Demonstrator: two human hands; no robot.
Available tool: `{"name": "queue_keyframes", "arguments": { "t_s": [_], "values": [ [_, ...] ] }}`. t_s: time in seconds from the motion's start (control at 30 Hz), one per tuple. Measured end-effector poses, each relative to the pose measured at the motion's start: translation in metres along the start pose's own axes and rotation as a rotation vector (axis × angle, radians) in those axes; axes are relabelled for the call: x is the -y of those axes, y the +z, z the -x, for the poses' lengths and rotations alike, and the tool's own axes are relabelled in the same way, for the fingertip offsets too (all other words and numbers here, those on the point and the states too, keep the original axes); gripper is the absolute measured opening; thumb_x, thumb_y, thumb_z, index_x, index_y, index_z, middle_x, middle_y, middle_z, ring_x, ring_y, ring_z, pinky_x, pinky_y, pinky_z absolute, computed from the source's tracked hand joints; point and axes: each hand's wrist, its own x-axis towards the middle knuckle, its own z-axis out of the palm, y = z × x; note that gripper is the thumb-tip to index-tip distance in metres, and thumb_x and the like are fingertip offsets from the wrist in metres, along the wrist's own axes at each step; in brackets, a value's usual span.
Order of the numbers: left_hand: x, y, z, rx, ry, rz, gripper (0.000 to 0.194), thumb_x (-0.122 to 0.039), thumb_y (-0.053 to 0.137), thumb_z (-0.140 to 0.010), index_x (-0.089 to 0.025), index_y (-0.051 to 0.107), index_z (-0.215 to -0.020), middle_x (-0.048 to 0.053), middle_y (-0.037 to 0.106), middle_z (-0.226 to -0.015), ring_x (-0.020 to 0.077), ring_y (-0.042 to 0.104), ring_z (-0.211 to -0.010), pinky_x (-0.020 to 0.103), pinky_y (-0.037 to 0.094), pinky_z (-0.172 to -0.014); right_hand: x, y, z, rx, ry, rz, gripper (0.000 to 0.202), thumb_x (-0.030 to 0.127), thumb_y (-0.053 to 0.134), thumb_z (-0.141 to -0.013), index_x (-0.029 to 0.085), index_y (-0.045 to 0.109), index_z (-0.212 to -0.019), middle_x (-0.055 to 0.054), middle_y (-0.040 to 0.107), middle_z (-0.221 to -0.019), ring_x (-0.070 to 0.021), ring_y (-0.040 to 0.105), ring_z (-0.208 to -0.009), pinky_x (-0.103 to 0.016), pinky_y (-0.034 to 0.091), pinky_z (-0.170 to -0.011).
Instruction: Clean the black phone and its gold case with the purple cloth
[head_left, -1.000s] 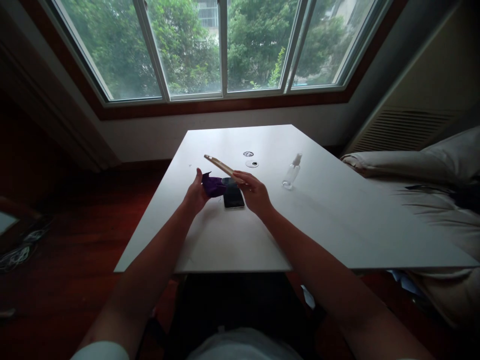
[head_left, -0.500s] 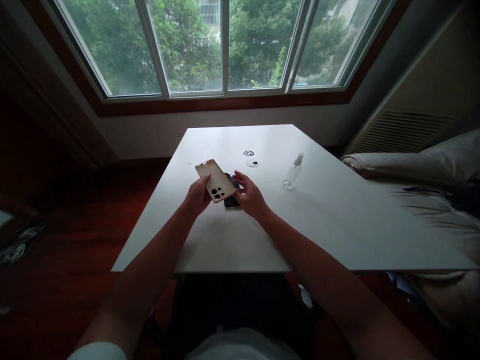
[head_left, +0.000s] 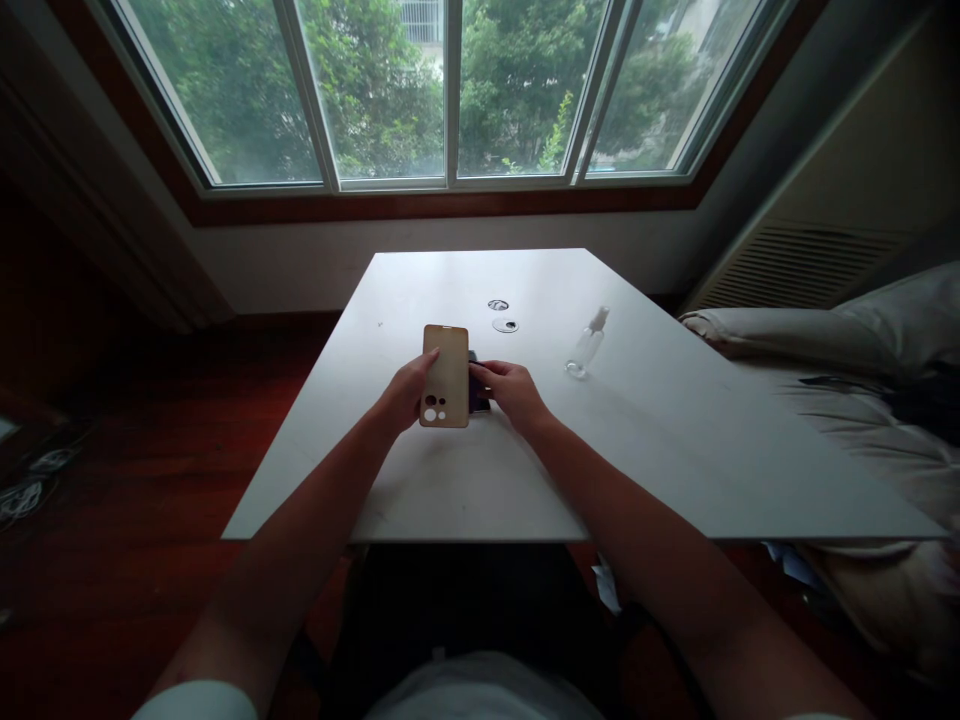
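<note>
On my feed, the left hand [head_left: 407, 393] grips the beige phone case [head_left: 448, 368] along its left edge, above the white table [head_left: 465, 490]. The right hand [head_left: 513, 391] bends its fingers beside the opposite edge; I cannot tell what they grasp. A dark phone [head_left: 479, 404] shows partly behind the case.

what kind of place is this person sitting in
Most likely a room in a home: there is a wide window, a reddish wooden floor and, at the right, what looks like a padded sofa.
</note>
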Motion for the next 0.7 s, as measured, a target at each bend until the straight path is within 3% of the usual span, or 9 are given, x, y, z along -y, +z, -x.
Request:
{"name": "queue_keyframes", "arguments": {
  "t_s": [0.2,0.33,0.43,0.6,0.7],
  "values": [
    [-0.002,0.000,-0.001,-0.035,-0.026,0.034,0.048,-0.051,0.066,-0.090,-0.009,0.069,-0.113,0.017,0.076,-0.097,0.0336,0.073,-0.085,0.041,0.059,-0.074,0.005,0.000,0.001,-0.005,0.040,-0.055,0.034,0.045,0.082,-0.077,0.016,0.073,-0.092,-0.005,0.073,-0.085,-0.0157,0.067,-0.074,-0.026,0.060,-0.060],
    [-0.005,0.002,0.000,0.022,0.000,0.123,0.044,-0.045,0.059,-0.094,-0.007,0.068,-0.113,0.016,0.076,-0.097,0.0294,0.074,-0.083,0.040,0.061,-0.077,0.005,0.000,0.002,0.165,0.184,-0.160,0.037,0.044,0.080,-0.080,0.014,0.071,-0.099,-0.009,0.075,-0.092,-0.0182,0.071,-0.075,-0.032,0.063,-0.068],
    [-0.007,0.003,0.001,-0.009,0.021,0.102,0.044,-0.045,0.058,-0.093,-0.007,0.069,-0.111,0.017,0.076,-0.097,0.0287,0.074,-0.082,0.038,0.061,-0.072,0.003,-0.002,0.002,0.231,0.239,-0.173,0.035,0.037,0.083,-0.078,0.012,0.071,-0.099,-0.011,0.075,-0.093,-0.0185,0.071,-0.075,-0.031,0.062,-0.070],
    [-0.011,0.001,0.002,-0.101,0.035,0.083,0.042,-0.044,0.063,-0.089,-0.009,0.069,-0.111,0.015,0.076,-0.095,0.0283,0.074,-0.082,0.036,0.061,-0.071,0.003,-0.005,-0.002,0.051,0.126,-0.156,0.029,0.035,0.083,-0.072,0.014,0.070,-0.086,-0.005,0.073,-0.082,-0.0155,0.067,-0.072,-0.025,0.057,-0.066],
    [-0.011,0.000,0.003,-0.016,0.034,0.121,0.042,-0.042,0.060,-0.091,-0.009,0.068,-0.115,0.015,0.075,-0.098,0.0273,0.074,-0.082,0.039,0.061,-0.075,0.004,-0.009,-0.007,-0.111,-0.004,-0.139,0.027,0.037,0.077,-0.073,0.015,0.069,-0.087,-0.003,0.072,-0.082,-0.0167,0.067,-0.077,-0.026,0.057,-0.070]
  ]
}}
